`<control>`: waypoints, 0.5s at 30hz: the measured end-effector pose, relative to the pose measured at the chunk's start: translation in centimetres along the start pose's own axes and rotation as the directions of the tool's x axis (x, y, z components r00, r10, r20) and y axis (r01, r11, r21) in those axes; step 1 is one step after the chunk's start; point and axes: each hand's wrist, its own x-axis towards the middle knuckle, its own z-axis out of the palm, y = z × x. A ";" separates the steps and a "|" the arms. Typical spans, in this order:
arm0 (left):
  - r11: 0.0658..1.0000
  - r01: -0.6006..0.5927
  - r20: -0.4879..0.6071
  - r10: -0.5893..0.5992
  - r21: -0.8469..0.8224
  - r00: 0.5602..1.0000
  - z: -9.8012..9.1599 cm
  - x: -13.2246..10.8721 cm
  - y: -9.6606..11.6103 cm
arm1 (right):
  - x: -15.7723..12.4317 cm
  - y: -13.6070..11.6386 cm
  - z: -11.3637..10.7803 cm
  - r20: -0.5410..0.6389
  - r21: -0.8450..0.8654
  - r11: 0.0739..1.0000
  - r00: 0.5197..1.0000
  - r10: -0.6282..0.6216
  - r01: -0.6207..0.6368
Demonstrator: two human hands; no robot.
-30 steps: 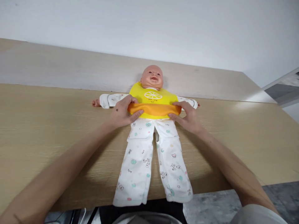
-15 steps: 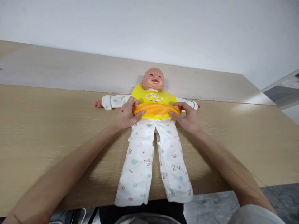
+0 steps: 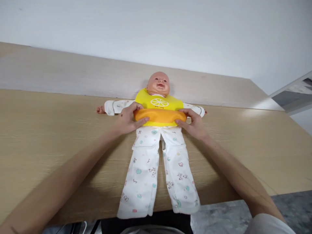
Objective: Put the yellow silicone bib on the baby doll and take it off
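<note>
Grip of left hand [image 3: 127,119] and right hand [image 3: 196,124] apparently pinches the orange bib pocket [image 3: 160,115] between them.

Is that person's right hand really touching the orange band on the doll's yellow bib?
Touching. The head view shows the right hand with its thumb over the orange band near one end and fingers at its upper edge, no gap visible.

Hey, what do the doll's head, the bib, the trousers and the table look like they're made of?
Head: probably vinyl or soft plastic; smooth, with a slight sheen.
Bib: likely silicone or soft rubber; smooth, evenly coloured, with a bending orange band.
Trousers: soft cloth, perhaps cotton; matt, printed, with gentle creases.
Table: wood or wood-look laminate; fine grain, faint shine. I can't tell which.
</note>
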 end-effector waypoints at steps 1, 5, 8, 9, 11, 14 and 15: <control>1.000 -0.015 0.012 0.015 -0.006 1.000 -0.2 0.0 -0.1 | -0.1 0.2 -0.1 0.024 0.002 1.000 1.000 -0.019 0.019; 0.995 -0.092 0.009 0.092 -0.034 0.996 -0.5 0.0 -0.3 | -0.1 0.9 -0.5 0.081 0.047 0.993 0.991 -0.110 0.106; 0.994 -0.100 -0.077 0.096 -0.047 0.992 -0.5 0.3 -0.4 | 0.5 1.3 -0.7 0.020 0.086 0.991 0.994 -0.105 0.103; 0.996 -0.080 -0.107 0.075 -0.040 0.991 -0.6 0.6 -0.5 | 0.9 1.5 -0.7 -0.012 0.096 0.992 0.997 -0.083 0.083; 0.999 0.021 -0.185 -0.026 -0.031 0.982 -0.6 1.6 -0.7 | 2.2 1.8 -0.8 -0.069 0.111 0.994 0.998 0.012 -0.004; 0.954 0.275 -0.318 -0.299 -0.120 0.900 -0.7 4.3 -1.6 | 5.4 2.5 -0.6 -0.117 0.114 0.974 0.971 0.208 -0.195; 0.910 0.361 -0.338 -0.412 -0.204 0.847 -0.6 5.5 -2.0 | 6.7 2.9 -0.4 -0.116 0.121 0.960 0.957 0.266 -0.252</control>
